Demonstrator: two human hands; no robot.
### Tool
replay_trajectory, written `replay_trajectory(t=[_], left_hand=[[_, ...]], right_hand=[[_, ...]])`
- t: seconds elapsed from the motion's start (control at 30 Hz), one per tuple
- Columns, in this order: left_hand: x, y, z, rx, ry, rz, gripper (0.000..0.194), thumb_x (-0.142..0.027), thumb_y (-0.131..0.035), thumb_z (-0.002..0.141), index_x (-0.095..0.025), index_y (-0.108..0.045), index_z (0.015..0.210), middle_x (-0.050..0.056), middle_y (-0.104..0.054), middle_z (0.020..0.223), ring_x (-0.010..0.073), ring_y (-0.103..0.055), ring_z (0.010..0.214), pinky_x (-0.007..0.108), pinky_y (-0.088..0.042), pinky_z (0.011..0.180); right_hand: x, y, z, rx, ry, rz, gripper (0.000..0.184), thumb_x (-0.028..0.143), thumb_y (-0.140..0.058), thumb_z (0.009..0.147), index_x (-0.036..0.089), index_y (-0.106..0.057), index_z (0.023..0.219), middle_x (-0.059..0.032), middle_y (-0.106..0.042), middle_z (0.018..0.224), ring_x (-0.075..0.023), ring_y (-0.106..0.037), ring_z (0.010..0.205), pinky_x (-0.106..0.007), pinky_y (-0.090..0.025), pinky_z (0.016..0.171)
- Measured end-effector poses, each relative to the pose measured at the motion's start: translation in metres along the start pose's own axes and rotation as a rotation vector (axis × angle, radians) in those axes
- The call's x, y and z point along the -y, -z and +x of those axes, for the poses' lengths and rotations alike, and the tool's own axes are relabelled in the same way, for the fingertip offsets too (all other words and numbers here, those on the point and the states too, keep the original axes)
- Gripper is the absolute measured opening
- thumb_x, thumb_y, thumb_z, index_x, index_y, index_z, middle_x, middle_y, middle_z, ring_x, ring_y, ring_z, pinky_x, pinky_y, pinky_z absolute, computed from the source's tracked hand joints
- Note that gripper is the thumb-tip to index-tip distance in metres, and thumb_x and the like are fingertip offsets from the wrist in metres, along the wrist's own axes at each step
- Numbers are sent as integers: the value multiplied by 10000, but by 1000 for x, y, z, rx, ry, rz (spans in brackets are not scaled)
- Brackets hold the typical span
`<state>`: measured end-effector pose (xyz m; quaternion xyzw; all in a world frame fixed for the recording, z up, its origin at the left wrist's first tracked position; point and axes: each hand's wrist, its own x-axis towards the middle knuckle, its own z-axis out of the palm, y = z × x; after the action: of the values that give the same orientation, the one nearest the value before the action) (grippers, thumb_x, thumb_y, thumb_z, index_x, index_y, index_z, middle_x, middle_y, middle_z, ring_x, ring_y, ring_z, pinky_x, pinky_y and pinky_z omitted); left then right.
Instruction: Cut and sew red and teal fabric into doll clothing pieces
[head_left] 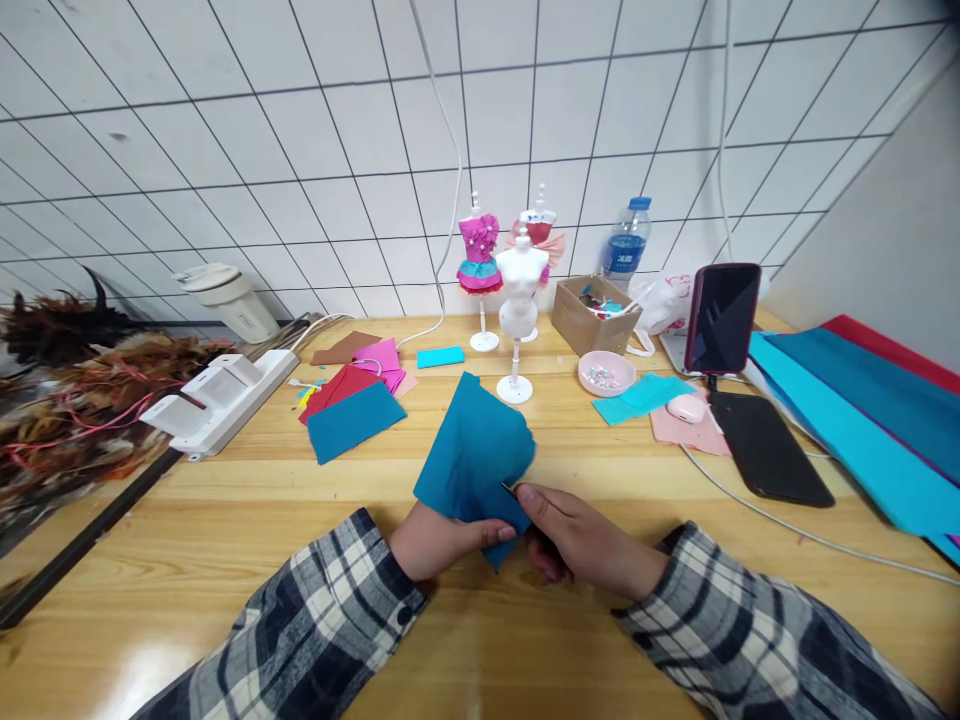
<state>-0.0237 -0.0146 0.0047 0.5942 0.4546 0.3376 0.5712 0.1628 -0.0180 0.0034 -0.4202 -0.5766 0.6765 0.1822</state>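
Observation:
My left hand [457, 538] is closed on the lower part of a teal sheet [472, 440], thumb on top and the other fingers hidden beneath. The sheet is thin, like crepe paper or cloth, and its right edge is curved and ragged. At its lower right, my right hand [581, 535] is closed around scissors [510, 490]; only a dark tip and part of a dark handle show. The tip meets the sheet near my left thumb. Beyond the sheet stands a bare white miniature dress form [520, 300].
Behind it are two dressed miniature forms [480, 255], a cardboard box [592, 320] and a pink bowl [606, 372] of beads. Coloured sheets [356, 420] and a power strip [225, 400] lie left. A propped phone [721, 320], black phone [769, 445] and cable [795, 538] are right.

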Motion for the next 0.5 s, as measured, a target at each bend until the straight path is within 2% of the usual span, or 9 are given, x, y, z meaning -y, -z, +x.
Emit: replay_trajectory(t=[0.13, 0.33, 0.4, 0.5], left_hand=[[-1, 1, 1, -23, -15, -2, 527, -401, -773, 634, -145, -611, 1065, 121, -673, 1149, 274, -616, 1055, 409, -460, 974], [-1, 4, 1, -127, 11, 102, 498, -436, -780, 598, -147, -648, 981, 111, -693, 1089, 280, -628, 1002, 404, -478, 943], [-1, 3, 1, -116, 16, 127, 436, -425, -781, 594, -155, -660, 914, 95, -713, 1022, 273, -640, 952, 393, -500, 905], [-2, 1, 0, -29, 29, 141, 331, -402, -768, 611, -155, -663, 805, 79, -728, 911, 258, -655, 863, 378, -529, 842]], right_hand=[[0, 2, 0, 8, -3, -30, 576, 753, -255, 817, 200, -410, 777, 66, -447, 473, -76, -404, 391, -184, -299, 371], [1, 2, 0, 18, 69, -18, 558, 721, -242, 848, 198, -412, 751, 64, -434, 459, -72, -382, 390, -186, -306, 383], [1, 1, -1, 24, 55, -16, 563, 728, -242, 843, 199, -412, 751, 64, -439, 462, -72, -391, 394, -186, -309, 385], [2, 0, -1, 16, 29, -16, 576, 746, -241, 828, 201, -411, 751, 66, -442, 461, -72, -404, 396, -183, -309, 385]])
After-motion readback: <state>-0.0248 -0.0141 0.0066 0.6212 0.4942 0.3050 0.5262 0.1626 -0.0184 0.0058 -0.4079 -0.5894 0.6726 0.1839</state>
